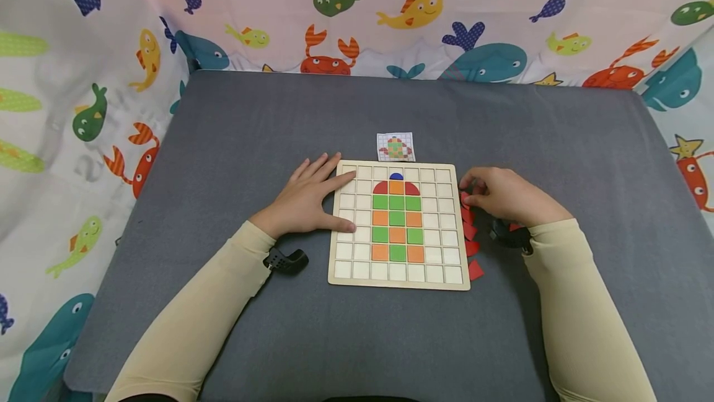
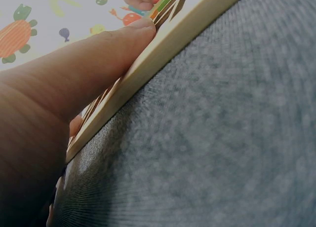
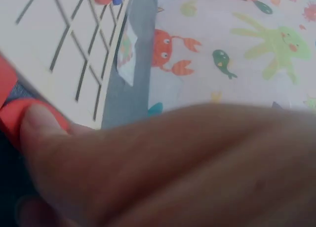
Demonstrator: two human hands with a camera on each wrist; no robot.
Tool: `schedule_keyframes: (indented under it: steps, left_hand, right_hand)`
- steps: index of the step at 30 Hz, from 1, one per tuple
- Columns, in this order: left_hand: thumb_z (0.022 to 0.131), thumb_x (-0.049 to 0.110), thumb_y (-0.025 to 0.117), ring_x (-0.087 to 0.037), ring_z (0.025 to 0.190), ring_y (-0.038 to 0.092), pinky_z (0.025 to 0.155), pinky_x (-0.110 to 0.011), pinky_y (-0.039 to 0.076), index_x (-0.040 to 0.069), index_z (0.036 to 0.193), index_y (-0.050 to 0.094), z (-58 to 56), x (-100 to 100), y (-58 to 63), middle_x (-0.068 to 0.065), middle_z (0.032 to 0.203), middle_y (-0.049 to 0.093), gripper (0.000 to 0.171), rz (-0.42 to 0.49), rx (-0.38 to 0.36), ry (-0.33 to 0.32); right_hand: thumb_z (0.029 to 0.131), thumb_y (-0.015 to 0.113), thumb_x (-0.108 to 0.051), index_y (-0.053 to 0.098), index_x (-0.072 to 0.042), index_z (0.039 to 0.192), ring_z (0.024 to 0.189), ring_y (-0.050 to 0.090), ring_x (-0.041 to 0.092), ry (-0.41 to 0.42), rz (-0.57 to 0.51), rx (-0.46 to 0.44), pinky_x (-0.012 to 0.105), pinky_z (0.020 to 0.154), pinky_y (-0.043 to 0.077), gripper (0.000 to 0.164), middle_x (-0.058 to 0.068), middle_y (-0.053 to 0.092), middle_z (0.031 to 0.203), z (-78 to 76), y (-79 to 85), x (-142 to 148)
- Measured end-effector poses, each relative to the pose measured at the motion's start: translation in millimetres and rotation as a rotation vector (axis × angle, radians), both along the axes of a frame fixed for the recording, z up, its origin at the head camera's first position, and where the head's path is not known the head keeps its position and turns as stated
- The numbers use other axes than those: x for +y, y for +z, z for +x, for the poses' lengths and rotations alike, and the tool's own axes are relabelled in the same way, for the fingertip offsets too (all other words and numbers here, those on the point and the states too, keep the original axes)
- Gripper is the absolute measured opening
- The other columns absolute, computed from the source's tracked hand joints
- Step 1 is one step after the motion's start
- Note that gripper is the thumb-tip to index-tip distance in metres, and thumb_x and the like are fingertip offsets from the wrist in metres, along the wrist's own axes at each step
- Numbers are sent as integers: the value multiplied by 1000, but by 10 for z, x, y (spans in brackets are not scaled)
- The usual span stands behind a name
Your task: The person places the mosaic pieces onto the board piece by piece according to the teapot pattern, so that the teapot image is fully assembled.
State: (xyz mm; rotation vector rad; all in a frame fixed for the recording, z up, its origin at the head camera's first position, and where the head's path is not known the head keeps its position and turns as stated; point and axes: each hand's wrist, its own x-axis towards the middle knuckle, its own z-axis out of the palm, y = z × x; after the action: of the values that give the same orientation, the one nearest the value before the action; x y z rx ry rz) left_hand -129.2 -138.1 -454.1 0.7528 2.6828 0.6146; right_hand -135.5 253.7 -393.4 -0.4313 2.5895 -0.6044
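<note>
A wooden grid board point(image 1: 401, 282) lies on the table, with green, orange, red and blue tiles set in its middle columns. My left hand point(image 1: 307, 201) rests on the board's left edge, fingers spread and thumb over the frame. In the left wrist view the thumb point(image 2: 108, 52) lies along the board's wooden side point(image 2: 163, 49). At the right edge my right hand point(image 1: 504, 194) pinches a red tile point(image 3: 19, 116) with a curved edge, thumb on top. More red tiles point(image 1: 471, 248) lie in a column along that edge, below the hand.
A small picture card point(image 1: 396, 147) with a coloured grid pattern lies just beyond the board's top edge. The grey table point(image 1: 279, 117) reaches back to a fish-print curtain point(image 1: 379, 43). Black wrist straps point(image 1: 287, 261) sit at both sleeves.
</note>
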Motion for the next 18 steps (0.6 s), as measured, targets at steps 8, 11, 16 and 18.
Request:
schedule_keyframes:
  steps: [8,11,16,18]
  left_hand:
    - [76,85,72,-22,164,-5,130,-50,-8,37,168,26,5,1,-1,1,178,2,114,-2,4,3]
    - [76,85,72,-22,164,-5,130,-49,-8,37,168,26,7,-1,-4,1,178,2,113,-2,5,6]
    - [76,85,72,-22,164,-5,130,-49,-8,37,167,26,8,-3,-10,1,178,3,113,-3,10,9]
    - [75,85,72,-22,164,-5,130,-49,-8,37,168,26,8,-2,-10,1,178,2,113,-5,10,9]
  right_hand:
    - [100,70,-12,73,-5,110,74,59,20,4,8,63,36,68,49,13,4,68,84,28,76,9]
    - [98,73,-13,73,-6,105,79,62,20,-5,0,70,38,73,52,10,4,71,87,43,104,-10]
    - [96,75,-15,73,-8,98,79,64,19,-19,-26,64,37,70,53,7,2,74,90,65,130,-85]
    - [96,75,-16,74,-9,95,76,63,18,-21,-37,72,35,66,52,8,1,74,87,71,126,-122]
